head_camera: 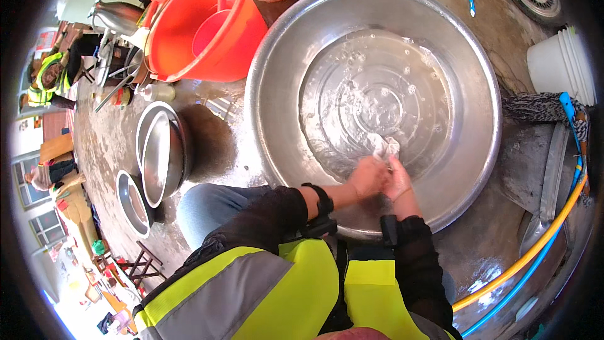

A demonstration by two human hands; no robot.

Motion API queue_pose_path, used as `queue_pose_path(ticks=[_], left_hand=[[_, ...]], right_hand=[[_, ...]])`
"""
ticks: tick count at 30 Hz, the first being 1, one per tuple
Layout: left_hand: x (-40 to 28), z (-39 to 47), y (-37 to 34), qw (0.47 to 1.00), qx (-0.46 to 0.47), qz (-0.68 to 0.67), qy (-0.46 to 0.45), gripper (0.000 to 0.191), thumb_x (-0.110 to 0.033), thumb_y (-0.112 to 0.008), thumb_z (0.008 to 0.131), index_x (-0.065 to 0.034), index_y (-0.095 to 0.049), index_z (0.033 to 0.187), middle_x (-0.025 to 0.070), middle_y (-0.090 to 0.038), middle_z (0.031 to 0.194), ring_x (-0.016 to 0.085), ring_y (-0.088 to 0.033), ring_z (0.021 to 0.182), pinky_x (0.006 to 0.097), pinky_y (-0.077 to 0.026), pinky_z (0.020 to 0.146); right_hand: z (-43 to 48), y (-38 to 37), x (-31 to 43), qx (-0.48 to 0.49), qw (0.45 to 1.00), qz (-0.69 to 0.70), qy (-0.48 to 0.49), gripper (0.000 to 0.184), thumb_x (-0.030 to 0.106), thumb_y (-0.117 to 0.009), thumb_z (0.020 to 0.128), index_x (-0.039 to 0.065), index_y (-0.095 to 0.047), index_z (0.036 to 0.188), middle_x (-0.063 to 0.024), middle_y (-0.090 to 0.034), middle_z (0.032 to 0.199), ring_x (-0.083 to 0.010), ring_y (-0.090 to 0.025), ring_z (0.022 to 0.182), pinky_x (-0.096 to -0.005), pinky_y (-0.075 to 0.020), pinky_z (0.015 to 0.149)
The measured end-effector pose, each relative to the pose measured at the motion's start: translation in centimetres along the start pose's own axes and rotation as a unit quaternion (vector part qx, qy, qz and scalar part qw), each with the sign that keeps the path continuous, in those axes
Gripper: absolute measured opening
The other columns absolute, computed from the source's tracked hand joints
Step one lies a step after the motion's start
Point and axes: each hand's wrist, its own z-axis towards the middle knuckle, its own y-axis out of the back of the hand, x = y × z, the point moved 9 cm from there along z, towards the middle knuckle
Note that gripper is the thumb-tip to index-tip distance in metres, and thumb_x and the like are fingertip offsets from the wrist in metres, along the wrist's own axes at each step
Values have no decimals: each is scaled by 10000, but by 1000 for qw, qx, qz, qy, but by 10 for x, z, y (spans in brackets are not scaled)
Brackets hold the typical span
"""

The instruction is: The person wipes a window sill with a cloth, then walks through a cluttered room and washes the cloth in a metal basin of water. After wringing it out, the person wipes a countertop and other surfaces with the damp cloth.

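Observation:
A wide metal basin (278,137) with shallow water in it lies before me. Over its near part, my left hand (368,177) and my right hand (398,182) are close together, both closed on a wet white cloth (383,145). The cloth pokes out beyond my fingers, just above the water. Small bubbles float on the water, and its surface ripples left of the cloth. My fingers partly hide the cloth, and the left hand is slightly blurred.
An orange-red bucket (255,52) holding a red scoop stands at the upper left. Metal bowls (163,160) rest on the wet floor at left. A brush (470,0) lies beyond the basin; white buckets (542,63) and a yellow hose (533,250) are at right. People in vests are far left.

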Motion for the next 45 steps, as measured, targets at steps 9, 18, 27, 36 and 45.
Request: queue_pose_path(ticks=[9,18,27,36,45], left_hand=[[24,26,54,966,-188,-32,177,205,-247,-509,844,-47,-553,853,186,-586,798,396,-547,778,466,-435,686],[133,-14,50,911,-215,160,315,223,-262,-486,836,-67,-589,867,191,-564,842,383,-543,796,447,-457,739],[-29,11,26,984,-163,23,69,312,-290,-459,862,-11,-568,776,224,-553,746,397,-515,735,451,-422,680],[98,14,23,828,-69,-374,412,462,-461,-588,807,-60,-524,1027,82,-608,905,238,-584,860,398,-460,692],[148,21,87,927,-191,131,296,355,-425,-601,779,-91,-656,887,119,-641,871,265,-603,842,374,-473,767]], right_hand=[[-4,-54,-1,30,987,126,93,356,327,-466,894,65,-529,1126,-86,-596,1049,-224,-571,964,-339,-483,782],[-2,21,-36,-136,987,-82,-30,367,320,-546,846,40,-524,1081,-142,-583,1037,-291,-562,939,-475,-449,819],[-14,-49,2,135,979,144,57,412,414,-481,882,88,-516,1131,-80,-576,1094,-220,-567,953,-375,-462,832],[-41,-72,48,-101,815,-502,272,607,177,-641,654,81,-410,1207,-103,-554,1089,-279,-553,953,-392,-440,825],[-23,-49,21,-140,800,-564,148,556,399,-643,749,78,-460,1165,-120,-481,1135,-276,-483,1001,-408,-433,787]])
